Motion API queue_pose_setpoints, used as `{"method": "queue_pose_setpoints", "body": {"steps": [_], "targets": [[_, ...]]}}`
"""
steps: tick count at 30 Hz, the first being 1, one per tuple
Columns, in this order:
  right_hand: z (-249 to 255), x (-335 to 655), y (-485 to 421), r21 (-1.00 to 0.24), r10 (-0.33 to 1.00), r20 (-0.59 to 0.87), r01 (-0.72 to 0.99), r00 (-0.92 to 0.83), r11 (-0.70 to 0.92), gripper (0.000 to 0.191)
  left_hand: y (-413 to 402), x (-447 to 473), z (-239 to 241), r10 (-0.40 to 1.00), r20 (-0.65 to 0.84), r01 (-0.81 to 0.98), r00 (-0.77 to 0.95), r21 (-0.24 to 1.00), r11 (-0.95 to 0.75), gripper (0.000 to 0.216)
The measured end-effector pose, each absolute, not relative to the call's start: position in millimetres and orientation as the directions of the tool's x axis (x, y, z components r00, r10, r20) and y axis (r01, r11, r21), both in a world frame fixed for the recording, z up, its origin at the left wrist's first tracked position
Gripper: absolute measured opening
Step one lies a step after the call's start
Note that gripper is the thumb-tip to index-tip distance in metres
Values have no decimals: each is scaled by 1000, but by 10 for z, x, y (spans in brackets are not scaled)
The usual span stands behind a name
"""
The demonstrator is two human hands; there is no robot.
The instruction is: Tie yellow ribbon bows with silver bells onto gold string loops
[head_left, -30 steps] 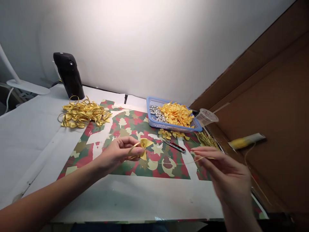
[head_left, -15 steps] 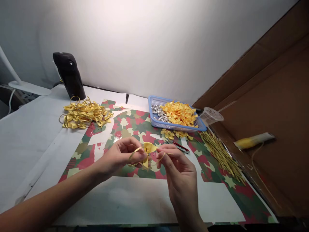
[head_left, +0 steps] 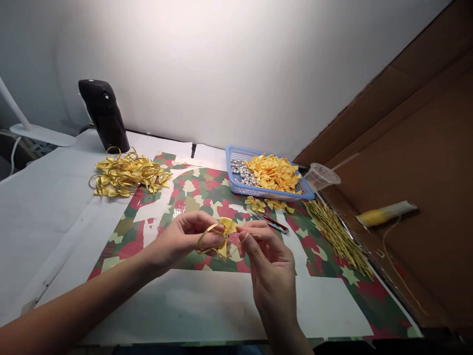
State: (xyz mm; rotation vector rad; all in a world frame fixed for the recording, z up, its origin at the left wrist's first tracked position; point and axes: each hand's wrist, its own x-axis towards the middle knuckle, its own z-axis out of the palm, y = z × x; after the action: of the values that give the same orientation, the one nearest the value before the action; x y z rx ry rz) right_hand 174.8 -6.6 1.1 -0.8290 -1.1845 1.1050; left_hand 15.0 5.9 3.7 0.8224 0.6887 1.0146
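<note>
Yellow ribbon bow at lower centre: left hand is pinching it; right hand is gripping thread, ideally avoiding slack.

Basket behind the near bow — beads in its left end, cup right, ribbon pile far left.

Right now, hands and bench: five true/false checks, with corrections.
1. The left hand holds a yellow bow. True.
2. The right hand is inside the basket. False: the right hand is close beside the yellow bow.
3. Silver pieces lie in the blue basket. True.
4. The black bottle lies flat. False: the black bottle is standing.
5. A transparent cup is beside the blue basket. True.
</note>
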Motion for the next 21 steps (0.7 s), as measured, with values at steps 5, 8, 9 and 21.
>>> {"method": "queue_pose_setpoints", "body": {"steps": [5,8,9,21], "targets": [[10,1748,-62,-935,958,285,-220,1,278,5,55,152,35,917,-109,-455,384,842,290,16],[2,1744,-62,-933,957,290,-225,-7,281,6,50,153,43,916,-108,-469,387,832,297,13],[1,1742,-64,-932,956,292,-224,-4,284,6,49,153,45,916,-109,-473,387,829,299,13],[7,1717,-75,-939,977,207,-292,-56,182,6,46,154,34,919,-133,-455,370,836,305,15]]}}
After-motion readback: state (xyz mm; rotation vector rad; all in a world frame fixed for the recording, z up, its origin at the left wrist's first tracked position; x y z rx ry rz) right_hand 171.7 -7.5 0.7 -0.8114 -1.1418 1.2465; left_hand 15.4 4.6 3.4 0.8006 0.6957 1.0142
